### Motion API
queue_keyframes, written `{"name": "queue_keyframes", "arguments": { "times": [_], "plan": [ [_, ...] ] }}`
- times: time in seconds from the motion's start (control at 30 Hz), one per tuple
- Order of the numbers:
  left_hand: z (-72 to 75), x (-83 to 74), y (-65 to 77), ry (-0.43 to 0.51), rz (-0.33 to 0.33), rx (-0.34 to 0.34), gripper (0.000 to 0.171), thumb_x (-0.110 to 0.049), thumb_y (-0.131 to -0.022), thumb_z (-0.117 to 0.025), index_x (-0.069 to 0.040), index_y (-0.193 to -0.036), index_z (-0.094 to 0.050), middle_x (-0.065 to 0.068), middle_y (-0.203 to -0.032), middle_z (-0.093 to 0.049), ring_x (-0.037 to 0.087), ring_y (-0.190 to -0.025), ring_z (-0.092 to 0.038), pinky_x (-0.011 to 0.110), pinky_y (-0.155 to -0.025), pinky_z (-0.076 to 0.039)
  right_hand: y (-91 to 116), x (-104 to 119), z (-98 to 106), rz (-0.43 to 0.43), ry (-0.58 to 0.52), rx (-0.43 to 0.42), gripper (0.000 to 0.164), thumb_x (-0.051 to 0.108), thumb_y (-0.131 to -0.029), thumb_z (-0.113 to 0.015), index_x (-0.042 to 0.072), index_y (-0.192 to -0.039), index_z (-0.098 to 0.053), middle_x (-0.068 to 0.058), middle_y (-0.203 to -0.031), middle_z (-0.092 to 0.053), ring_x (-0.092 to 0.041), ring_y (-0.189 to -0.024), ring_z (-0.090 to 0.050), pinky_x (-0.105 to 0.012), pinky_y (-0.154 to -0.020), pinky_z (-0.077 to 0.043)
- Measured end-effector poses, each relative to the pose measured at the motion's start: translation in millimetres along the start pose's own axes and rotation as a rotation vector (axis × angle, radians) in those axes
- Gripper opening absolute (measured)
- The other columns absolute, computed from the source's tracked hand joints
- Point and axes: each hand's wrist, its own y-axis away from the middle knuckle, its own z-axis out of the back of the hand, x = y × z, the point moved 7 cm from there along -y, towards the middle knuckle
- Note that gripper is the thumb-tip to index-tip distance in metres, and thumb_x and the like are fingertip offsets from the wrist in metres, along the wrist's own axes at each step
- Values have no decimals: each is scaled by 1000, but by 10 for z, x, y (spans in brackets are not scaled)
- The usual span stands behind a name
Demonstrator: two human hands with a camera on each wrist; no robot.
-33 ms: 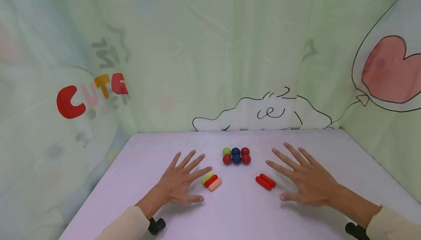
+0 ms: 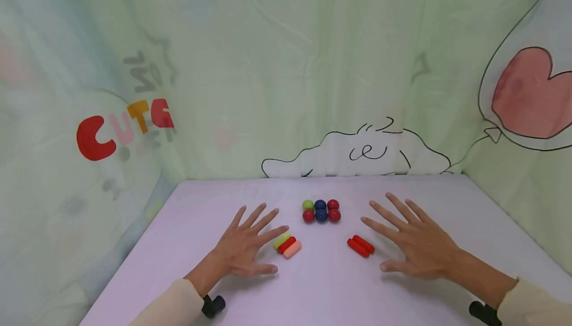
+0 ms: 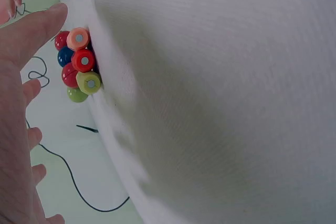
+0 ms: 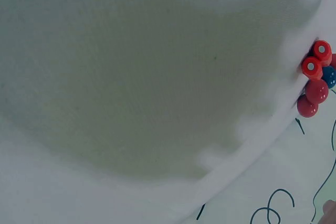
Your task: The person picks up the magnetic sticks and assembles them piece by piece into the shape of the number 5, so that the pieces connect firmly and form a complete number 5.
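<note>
My left hand (image 2: pixel 243 246) hovers over the table at left with fingers spread, holding nothing. Just right of it, near its index finger, lie three short rods side by side: a yellow-green rod (image 2: pixel 282 241), a red rod (image 3: pixel 84 60) and a pink rod (image 2: pixel 292 250). Grey discs show in their ends in the left wrist view. My right hand (image 2: pixel 420 241), also spread and holding nothing, is right of two red rods (image 2: pixel 361 246). Farther back between the hands sit shiny balls in two rows: a green ball (image 2: pixel 308 205), two blue balls (image 2: pixel 321 215) and three red balls (image 2: pixel 334 215).
A pale cloth covers the table (image 2: pixel 321 291). Behind it and at both sides hang light green curtains (image 2: pixel 268 83) printed with letters and drawings. Dark straps with small cameras (image 2: pixel 213 306) sit on the wrists below the cream sleeves (image 2: pixel 172 303).
</note>
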Motion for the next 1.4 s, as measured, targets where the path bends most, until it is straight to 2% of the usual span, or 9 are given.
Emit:
{"name": "queue_keyframes", "arguments": {
  "times": [0.23,0.53,0.6,0.67,0.73,0.8,1.03,1.17,1.4],
  "plan": [
    [11,11,3,-3,11,18,90,-84,-84,-44,-44,-160,-21,-1,-171,-11,32,-157,-8,69,-116,-15,-6,-2,11,-2,1,-6,100,85,-76,-58,30,-157,-37,-10,-164,-29,-44,-151,-15,-51,-121,15],
    [64,16,-14,51,15,-16,87,-79,-85,-50,-41,-160,-26,1,-170,-17,34,-156,-13,66,-116,-20,-86,0,55,-10,-17,-26,100,79,-76,-63,28,-157,-36,-10,-164,-29,-45,-150,-19,-48,-122,13],
    [80,19,-30,75,22,-29,86,-76,-86,-53,-40,-159,-28,2,-169,-21,34,-155,-16,64,-116,-24,-127,10,64,-25,-31,-22,98,77,-77,-65,28,-157,-37,-10,-164,-30,-45,-148,-22,-57,-123,1],
    [101,18,-52,97,30,-44,85,-74,-86,-55,-39,-159,-30,2,-167,-25,33,-153,-21,62,-114,-29,-167,22,64,-44,-51,-10,97,75,-77,-68,28,-157,-37,-10,-163,-31,-46,-145,-27,-64,-118,-16],
    [129,14,-76,127,43,-62,83,-71,-86,-57,-37,-158,-33,3,-164,-32,31,-150,-27,59,-112,-34,-210,35,66,-64,-77,0,96,72,-77,-70,28,-156,-38,-10,-161,-34,-45,-141,-33,-65,-109,-34],
    [164,1,-98,166,58,-73,80,-68,-86,-60,-35,-156,-38,4,-159,-38,28,-145,-34,56,-109,-39,-258,50,70,-85,-98,11,95,70,-78,-72,27,-156,-39,-11,-159,-38,-43,-136,-39,-64,-100,-43],
    [274,-68,-150,276,118,-120,64,-55,-87,-69,-23,-141,-58,-1,-126,-62,17,-116,-55,42,-92,-50,-460,106,120,-129,-156,24,84,53,-80,-79,19,-150,-48,-13,-144,-53,-35,-123,-52,-55,-92,-53],
    [311,-79,-179,337,171,-147,52,-48,-88,-71,-18,-130,-66,-2,-107,-67,13,-96,-58,37,-81,-51,-554,103,106,-179,-227,67,75,44,-82,-80,15,-145,-54,-12,-138,-57,-33,-121,-54,-53,-90,-55],
    [204,-104,-272,472,255,-65,38,-43,-89,-71,-16,-115,-70,-5,-90,-64,7,-81,-54,27,-67,-48,-683,28,-3,-314,-379,116,65,39,-86,-78,12,-141,-57,-14,-138,-57,-35,-126,-52,-55,-91,-55]
  ]
}}
